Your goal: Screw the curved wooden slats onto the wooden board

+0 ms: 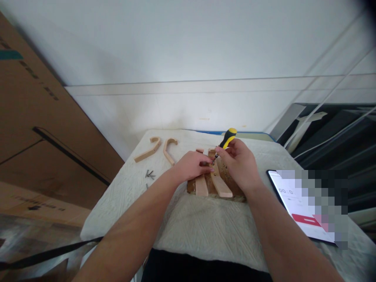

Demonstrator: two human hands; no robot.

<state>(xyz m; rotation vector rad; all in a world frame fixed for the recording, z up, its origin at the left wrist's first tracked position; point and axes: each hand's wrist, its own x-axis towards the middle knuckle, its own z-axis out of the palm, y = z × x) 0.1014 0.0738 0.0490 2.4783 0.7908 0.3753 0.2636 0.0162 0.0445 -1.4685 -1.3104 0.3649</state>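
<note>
Your right hand [242, 164] has a tight grip on the yellow-and-black screwdriver [228, 137], over the brown wooden board [212, 188]. Your left hand [192, 165] is by its tip; I can't tell if that grip is together. White cloth [202, 225] runs to the surface's [108, 207] six o'clock edge; a black-edged flat screen [290, 203] lies at four.

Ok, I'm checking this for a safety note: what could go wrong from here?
The left hand is close beside the tip of the screwdriver that the right hand holds, so a slip might jab it.
The brown board lies on a loose-looking cloth and may shift under pressure.
The loose screws lie near the left forearm, which could knock them away.
</note>
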